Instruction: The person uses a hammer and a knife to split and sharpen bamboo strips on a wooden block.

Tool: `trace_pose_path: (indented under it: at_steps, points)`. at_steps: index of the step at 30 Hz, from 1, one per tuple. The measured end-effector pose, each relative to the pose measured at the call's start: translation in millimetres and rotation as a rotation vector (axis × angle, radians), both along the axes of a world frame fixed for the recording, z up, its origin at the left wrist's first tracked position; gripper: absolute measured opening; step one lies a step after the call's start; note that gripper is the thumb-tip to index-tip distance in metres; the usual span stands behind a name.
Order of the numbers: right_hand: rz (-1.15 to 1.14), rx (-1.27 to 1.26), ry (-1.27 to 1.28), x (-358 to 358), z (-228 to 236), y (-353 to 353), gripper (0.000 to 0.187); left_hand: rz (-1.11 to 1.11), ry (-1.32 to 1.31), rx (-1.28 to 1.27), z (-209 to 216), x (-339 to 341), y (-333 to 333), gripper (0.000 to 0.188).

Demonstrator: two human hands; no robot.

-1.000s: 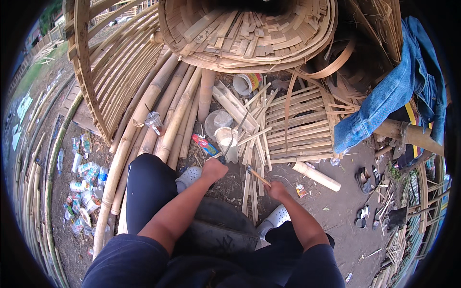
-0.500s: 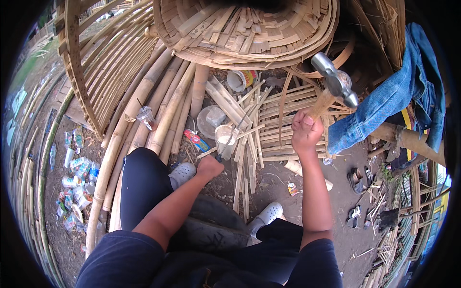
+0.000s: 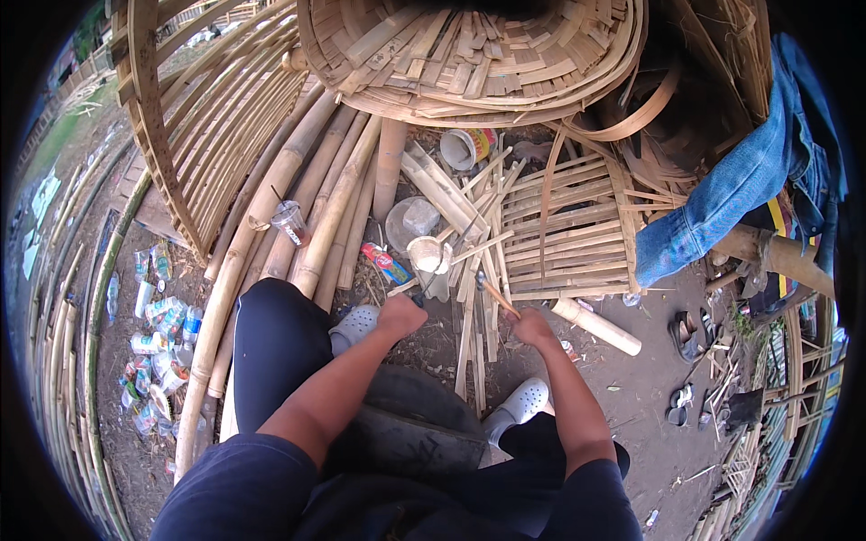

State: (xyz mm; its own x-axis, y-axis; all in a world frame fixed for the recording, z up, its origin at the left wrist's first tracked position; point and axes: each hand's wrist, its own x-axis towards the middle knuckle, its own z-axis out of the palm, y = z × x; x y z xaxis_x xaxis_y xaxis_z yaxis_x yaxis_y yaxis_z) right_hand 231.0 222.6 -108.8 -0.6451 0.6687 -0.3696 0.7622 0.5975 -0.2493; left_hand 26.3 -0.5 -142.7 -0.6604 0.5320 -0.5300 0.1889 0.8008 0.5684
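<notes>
My right hand [image 3: 532, 326] is closed round the wooden handle of a hammer [image 3: 499, 299], its head low over a bundle of split bamboo strips [image 3: 469, 347]. Over to the left, my left hand [image 3: 401, 316] is a fist on the dark handle of a bladed tool [image 3: 437, 287]; its grey blade shows only in part, beside the strips. A pale cup-shaped container [image 3: 428, 255] stands just beyond the blade. Whether the hammer head touches anything I cannot tell.
Thick bamboo poles [image 3: 334, 212] lie at the left, beside a slatted bamboo frame [image 3: 194, 153]. A large woven basket [image 3: 478, 99] is ahead. A slatted panel [image 3: 568, 225] lies right of centre, under hanging denim [image 3: 713, 212]. Plastic litter [image 3: 162, 325] covers ground at far left.
The hammer has come down from high at the right toward the strips, with my right hand moving down and left. My left hand keeps its grip nearly in place.
</notes>
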Motion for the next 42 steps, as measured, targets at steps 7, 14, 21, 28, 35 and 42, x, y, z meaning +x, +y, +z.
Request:
trace_pose_path:
  at_steps: [7, 14, 21, 28, 35, 42]
  points:
    - [0.234, 0.157, 0.936, -72.3, 203.2, -29.9, 0.037, 0.096, 0.075, 0.054, -23.9, 10.8, 7.3, 0.041]
    - [0.130, 0.059, 0.694, -54.3, 35.6, 2.2, 0.036, 0.133, 0.055, 0.053, -25.3, 27.0, 30.2, 0.036]
    - [0.179, -0.077, -0.176, 31.5, -78.7, 25.2, 0.050, 0.231, -0.160, 0.066, -27.3, -5.8, 31.9, 0.034]
    - [-0.082, -0.048, 0.039, -6.9, 19.7, 48.5, 0.057, -0.281, -0.030, -0.051, -2.5, -53.2, 32.8, 0.032]
    - [-0.244, -0.310, 0.201, -7.7, 91.1, 20.7, 0.051, -0.426, 0.383, -0.075, 29.0, -99.4, 22.5, 0.050]
    - [-0.104, -0.049, 0.310, -12.2, 39.1, -16.3, 0.056, -0.349, 0.302, -0.100, 39.7, -53.4, 14.4, 0.051]
